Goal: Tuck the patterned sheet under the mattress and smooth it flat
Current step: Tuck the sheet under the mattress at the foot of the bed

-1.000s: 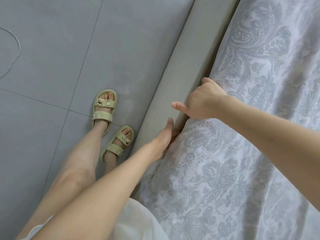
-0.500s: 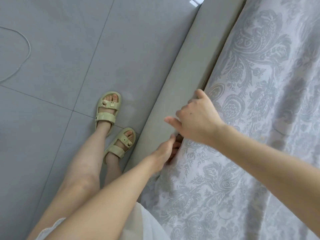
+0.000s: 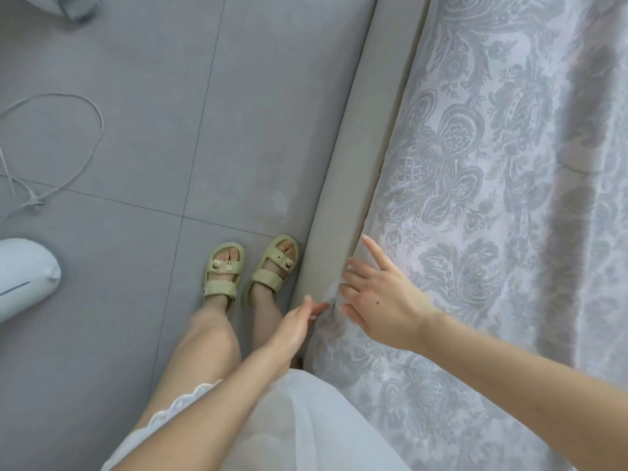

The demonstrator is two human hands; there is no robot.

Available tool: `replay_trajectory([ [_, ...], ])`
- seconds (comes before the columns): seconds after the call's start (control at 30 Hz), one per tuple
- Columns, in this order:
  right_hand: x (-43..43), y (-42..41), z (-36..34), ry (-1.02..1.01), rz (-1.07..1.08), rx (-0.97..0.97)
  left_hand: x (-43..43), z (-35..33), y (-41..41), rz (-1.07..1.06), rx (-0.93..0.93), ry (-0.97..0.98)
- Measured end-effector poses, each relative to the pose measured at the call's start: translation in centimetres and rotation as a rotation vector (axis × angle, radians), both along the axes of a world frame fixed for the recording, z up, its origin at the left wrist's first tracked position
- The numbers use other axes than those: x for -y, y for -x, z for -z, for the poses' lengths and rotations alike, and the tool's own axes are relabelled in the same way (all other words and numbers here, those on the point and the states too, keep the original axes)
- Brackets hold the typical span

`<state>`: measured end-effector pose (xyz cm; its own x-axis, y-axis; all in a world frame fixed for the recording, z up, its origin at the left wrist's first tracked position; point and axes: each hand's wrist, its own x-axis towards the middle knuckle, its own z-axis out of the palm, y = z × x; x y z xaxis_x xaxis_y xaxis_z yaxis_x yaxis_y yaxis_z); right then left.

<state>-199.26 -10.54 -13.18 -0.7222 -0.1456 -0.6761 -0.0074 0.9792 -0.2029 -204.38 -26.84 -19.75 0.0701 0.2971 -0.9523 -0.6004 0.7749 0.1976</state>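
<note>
The patterned sheet (image 3: 475, 185), white with a grey-blue floral print, covers the mattress across the right half of the view. Its edge runs down into the gap beside the grey padded bed frame (image 3: 343, 205). My right hand (image 3: 380, 297) lies spread on the sheet at that edge, fingers straight and pointing toward the frame. My left hand (image 3: 299, 321) reaches to the same spot from the left, its straight fingertips touching a small fold of sheet at the gap. Long creases run down the sheet at the far right.
I stand on the grey tiled floor (image 3: 153, 130) close against the frame, my feet in pale green sandals (image 3: 251, 270). A loose white cord (image 3: 61, 137) loops on the floor at left, above a white rounded appliance (image 3: 23, 273). Crumpled grey cloth (image 3: 74, 5) lies top left.
My right hand has opened from a curled grip at the mattress edge and now lies flat on the sheet. My feet have stepped closer to the frame, and the view has shifted.
</note>
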Motion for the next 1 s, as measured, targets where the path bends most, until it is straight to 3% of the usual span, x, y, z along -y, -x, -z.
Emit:
replay_trajectory([
  [0.2, 1.2, -0.9, 0.9, -0.09, -0.026, 0.072, 0.2, 0.5, 0.3, 0.022, 0.005, 0.014],
  [0.43, 2.1, 1.5, 2.2, -0.164, -0.15, 0.223, 2.8, 0.9, -1.5, -0.155, 0.059, -0.073],
  [0.67, 3.9, 2.9, 4.1, -0.248, -0.115, 0.35, 4.4, 0.9, -4.5, -0.156, 0.144, -0.164],
  [0.8, 3.0, 1.8, 2.6, -0.217, -0.028, 0.243, 2.8, 0.9, -6.2, -0.131, 0.304, -0.164],
  [0.93, 2.9, -0.1, 2.7, -0.145, 0.076, -0.223, 2.2, 2.4, -7.1, -0.123, 0.371, -0.16],
  [1.0, 3.6, -0.9, 3.0, -0.164, 0.087, -0.333, 2.4, 3.6, -7.2, -0.148, 0.37, -0.205],
])
